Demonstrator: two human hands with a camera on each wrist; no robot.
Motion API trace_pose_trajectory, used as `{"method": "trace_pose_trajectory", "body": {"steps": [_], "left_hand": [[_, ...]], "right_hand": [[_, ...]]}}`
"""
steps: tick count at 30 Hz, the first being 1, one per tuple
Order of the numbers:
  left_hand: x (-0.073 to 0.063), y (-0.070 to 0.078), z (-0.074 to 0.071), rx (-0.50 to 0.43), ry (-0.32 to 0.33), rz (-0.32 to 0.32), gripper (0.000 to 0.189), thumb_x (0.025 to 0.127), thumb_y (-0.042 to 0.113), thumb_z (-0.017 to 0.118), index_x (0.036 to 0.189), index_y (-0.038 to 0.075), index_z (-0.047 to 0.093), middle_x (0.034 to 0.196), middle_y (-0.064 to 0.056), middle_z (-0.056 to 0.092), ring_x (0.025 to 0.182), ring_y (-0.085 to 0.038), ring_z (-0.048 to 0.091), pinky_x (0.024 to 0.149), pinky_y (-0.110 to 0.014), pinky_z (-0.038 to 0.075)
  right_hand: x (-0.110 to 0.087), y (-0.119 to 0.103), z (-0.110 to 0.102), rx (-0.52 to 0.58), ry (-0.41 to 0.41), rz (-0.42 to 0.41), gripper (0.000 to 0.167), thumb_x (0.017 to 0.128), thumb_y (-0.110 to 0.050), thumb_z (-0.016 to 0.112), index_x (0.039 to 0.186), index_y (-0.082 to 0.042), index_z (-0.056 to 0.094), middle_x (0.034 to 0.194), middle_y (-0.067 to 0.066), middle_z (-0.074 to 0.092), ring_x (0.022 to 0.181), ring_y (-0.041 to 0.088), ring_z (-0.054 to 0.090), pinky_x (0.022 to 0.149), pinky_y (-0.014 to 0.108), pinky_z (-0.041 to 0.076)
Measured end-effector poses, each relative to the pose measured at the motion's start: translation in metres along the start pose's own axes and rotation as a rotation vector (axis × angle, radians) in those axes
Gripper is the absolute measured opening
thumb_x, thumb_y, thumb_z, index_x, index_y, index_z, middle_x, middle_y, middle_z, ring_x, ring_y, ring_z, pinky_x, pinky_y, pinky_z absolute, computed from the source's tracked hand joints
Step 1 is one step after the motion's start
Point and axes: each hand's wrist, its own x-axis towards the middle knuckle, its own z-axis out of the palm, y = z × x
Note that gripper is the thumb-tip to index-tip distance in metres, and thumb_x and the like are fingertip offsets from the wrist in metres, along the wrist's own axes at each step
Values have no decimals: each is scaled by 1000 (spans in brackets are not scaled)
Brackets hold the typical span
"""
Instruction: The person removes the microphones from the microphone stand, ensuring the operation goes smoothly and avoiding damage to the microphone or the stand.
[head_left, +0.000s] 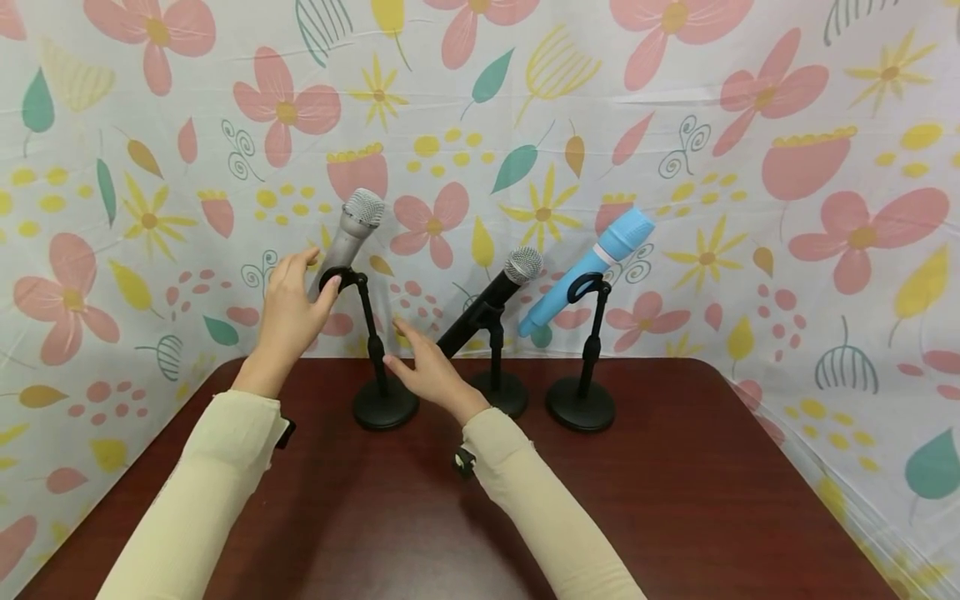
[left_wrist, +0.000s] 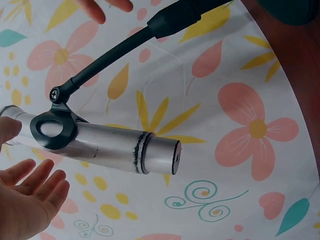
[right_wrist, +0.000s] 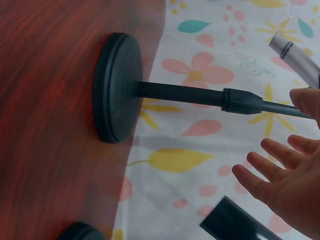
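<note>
A silver microphone point(head_left: 347, 240) sits tilted in the clip of the left black stand point(head_left: 385, 407). My left hand point(head_left: 287, 310) is just left of it, fingers apart and not wrapped round it. In the left wrist view the thumb overlaps the silver microphone point(left_wrist: 110, 147); whether it touches cannot be told. My right hand point(head_left: 435, 375) is beside that stand's pole, fingers extended and holding nothing. The right wrist view shows the hand point(right_wrist: 287, 175) near the pole point(right_wrist: 185, 94). A black microphone point(head_left: 491, 300) leans in the middle stand point(head_left: 501, 392).
A light blue microphone point(head_left: 588, 271) rests in the right stand point(head_left: 581, 406). All three stands are on a dark red-brown table point(head_left: 637, 517). A flower-patterned cloth point(head_left: 862, 275) hangs behind it and along its sides.
</note>
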Motion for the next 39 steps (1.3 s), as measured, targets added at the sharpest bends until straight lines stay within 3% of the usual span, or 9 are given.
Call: {"method": "trace_pose_trajectory", "body": {"steps": [11,18,29,39], "left_hand": [[10,-3,4,-35,-59,-85,49,95,16,61,136,-6,46,126,-26,51,120,-42,45,100,-55,34],[18,-3,9,-35,-96,-139,52,97,22,58,139,-3,43,131,-25,49,122,-41,45,99,-56,34],[27,-4,17,-62,-86,-168,51,96,23,60,138,-1,46,129,-24,51,119,-38,48,97,-53,38],[31,-2,21,-95,-80,-211,50,94,20,62,137,-2,48,128,-24,52,117,-38,50,97,-51,38]], "right_hand": [[12,10,18,84,-4,-9,59,101,-27,51,151,-7,28,152,11,35,138,27,34,111,45,30],[18,15,29,177,47,18,60,100,-24,53,151,-4,27,150,15,36,134,32,40,106,44,38],[20,22,50,287,37,69,62,100,-22,54,152,-6,24,147,23,37,129,40,44,101,48,42],[17,26,59,267,33,116,59,100,-22,54,150,-5,28,137,22,48,125,33,51,99,43,45]]}}
